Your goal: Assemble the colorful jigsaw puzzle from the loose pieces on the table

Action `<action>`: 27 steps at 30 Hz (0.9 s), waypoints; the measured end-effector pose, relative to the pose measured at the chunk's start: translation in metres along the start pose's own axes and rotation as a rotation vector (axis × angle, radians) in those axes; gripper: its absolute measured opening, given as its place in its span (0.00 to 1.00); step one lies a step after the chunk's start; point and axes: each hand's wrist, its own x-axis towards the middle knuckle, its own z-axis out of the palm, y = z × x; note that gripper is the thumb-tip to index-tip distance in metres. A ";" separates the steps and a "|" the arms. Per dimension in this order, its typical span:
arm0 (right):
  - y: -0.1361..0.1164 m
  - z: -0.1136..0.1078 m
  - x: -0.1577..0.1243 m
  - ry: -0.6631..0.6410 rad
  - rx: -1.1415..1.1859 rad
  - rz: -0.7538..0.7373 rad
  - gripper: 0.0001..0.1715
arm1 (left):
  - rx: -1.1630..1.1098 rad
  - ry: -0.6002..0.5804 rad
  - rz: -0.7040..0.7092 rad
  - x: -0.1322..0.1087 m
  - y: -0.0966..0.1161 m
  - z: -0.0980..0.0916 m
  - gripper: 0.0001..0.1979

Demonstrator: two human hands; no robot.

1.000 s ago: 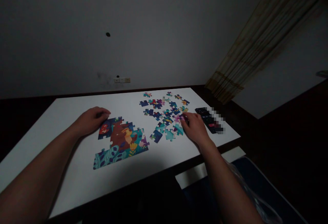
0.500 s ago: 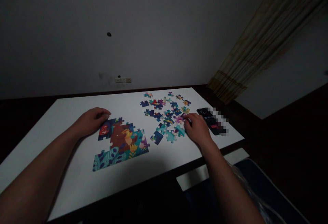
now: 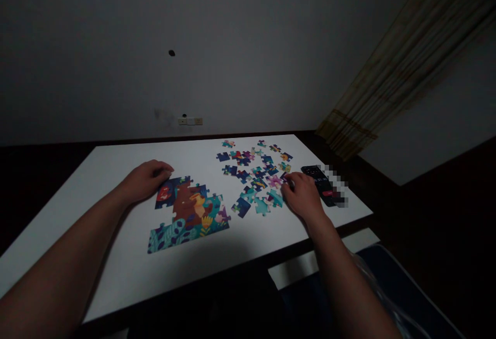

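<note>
A partly joined jigsaw puzzle (image 3: 194,207) with a brown bear, a yellow animal and leaves lies flat on the white table (image 3: 127,256). My left hand (image 3: 149,179) rests at its upper left corner, fingers stretched loosely and thumb a little apart, nothing visible in them. To the right lie several loose puzzle pieces (image 3: 262,205), mostly blue, teal and pink. At their right edge is my right hand (image 3: 302,194), its fingers curled on a small dark purple puzzle piece (image 3: 284,176), which they partly cover. A pink piece (image 3: 274,181) lies beside those fingertips.
A black phone (image 3: 323,186) with a lit screen lies right of my right hand, partly blurred out. Beyond the table stands a grey wall with sockets (image 3: 190,121). A curtain (image 3: 356,117) hangs at the right. Below the near edge is a dark blue seat (image 3: 391,272).
The whole view has shifted slightly, so the table and hands appear a little further right. Neither hand has clearly moved against the puzzle or pieces.
</note>
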 end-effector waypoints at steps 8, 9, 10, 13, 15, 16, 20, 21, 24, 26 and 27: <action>-0.001 -0.001 0.001 -0.020 0.055 -0.081 0.21 | 0.022 0.009 0.024 0.002 -0.005 0.003 0.31; -0.001 -0.001 0.001 -0.026 0.061 -0.081 0.21 | 0.021 0.013 0.026 0.003 -0.006 0.004 0.32; -0.002 -0.001 0.001 -0.034 0.069 -0.080 0.22 | 0.019 0.017 0.029 0.003 -0.007 0.004 0.32; -0.004 -0.002 0.001 -0.064 0.113 -0.098 0.22 | 0.013 0.028 0.042 0.004 -0.008 0.004 0.32; -0.006 -0.004 0.000 -0.092 0.153 -0.129 0.25 | 0.010 0.029 0.043 0.004 -0.008 0.004 0.32; -0.007 -0.005 -0.001 -0.107 0.167 -0.143 0.27 | 0.010 0.027 0.040 0.004 -0.008 0.004 0.32; -0.011 -0.009 -0.003 -0.153 0.147 -0.164 0.33 | 0.013 0.020 0.029 0.003 -0.007 0.003 0.33; -0.012 -0.009 -0.003 -0.163 0.130 -0.164 0.35 | 0.014 0.020 0.031 0.003 -0.007 0.003 0.33; -0.012 -0.010 -0.003 -0.186 0.093 -0.161 0.39 | 0.025 0.010 0.031 0.002 -0.006 0.002 0.33; -0.012 -0.010 -0.002 -0.190 0.092 -0.157 0.39 | 0.029 0.002 0.023 0.002 -0.004 0.001 0.33; -0.012 -0.010 -0.002 -0.190 0.095 -0.155 0.39 | 0.029 0.002 0.018 0.002 -0.003 0.001 0.33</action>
